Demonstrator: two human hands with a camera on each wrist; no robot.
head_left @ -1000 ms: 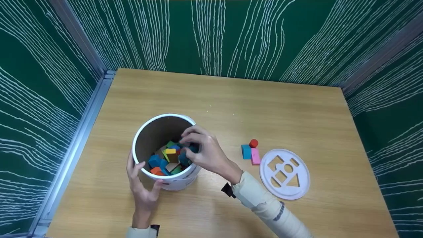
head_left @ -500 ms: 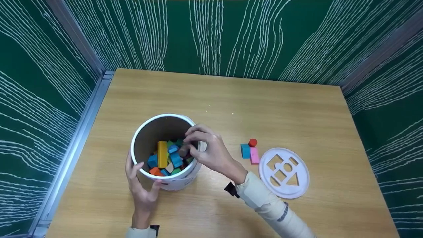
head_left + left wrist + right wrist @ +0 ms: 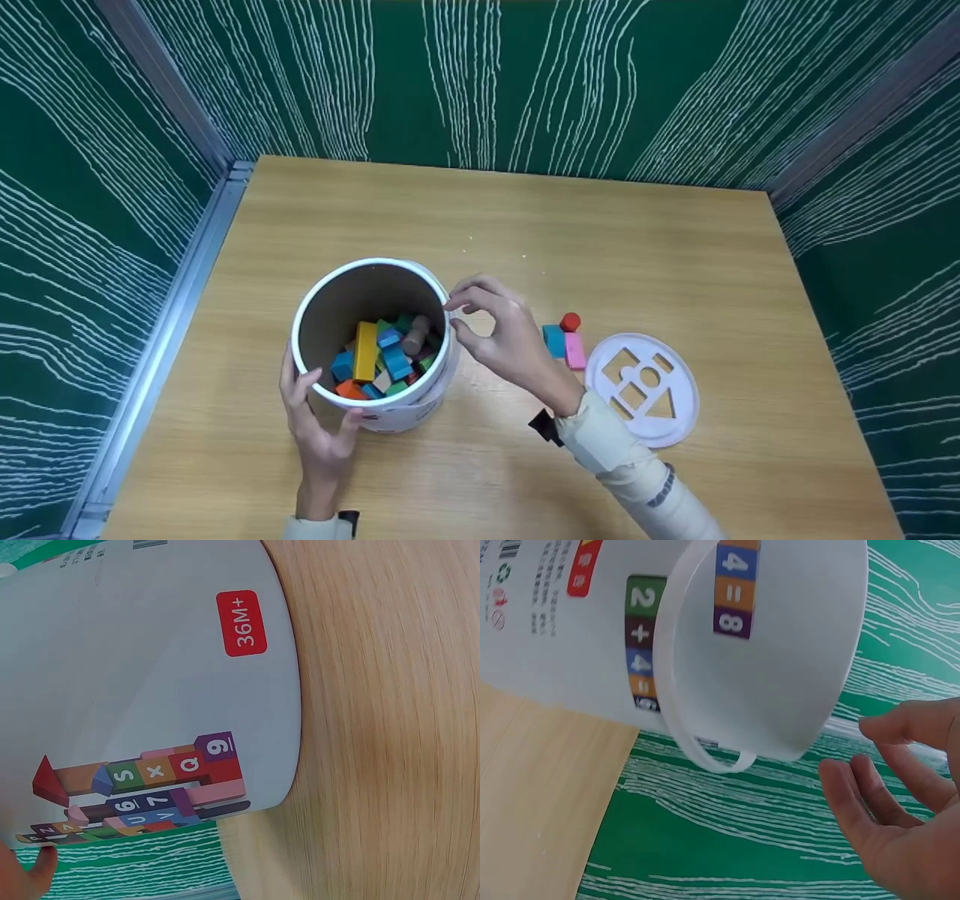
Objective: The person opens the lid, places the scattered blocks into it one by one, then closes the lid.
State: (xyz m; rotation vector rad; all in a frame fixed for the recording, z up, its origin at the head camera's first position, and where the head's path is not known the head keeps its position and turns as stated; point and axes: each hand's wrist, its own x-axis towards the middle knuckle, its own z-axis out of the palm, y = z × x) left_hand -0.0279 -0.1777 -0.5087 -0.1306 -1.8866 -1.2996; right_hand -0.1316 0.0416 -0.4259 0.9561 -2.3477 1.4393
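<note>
Left hand (image 3: 319, 439) has its grip on the near-left rim of the white bucket (image 3: 405, 416), upright on the tabletop (image 3: 570, 225) with coloured blocks (image 3: 396, 361) inside. Right hand (image 3: 502, 337) shows a narrow grip beside the bucket; shape-cutout lid (image 3: 646, 433) lies farther right.
</note>
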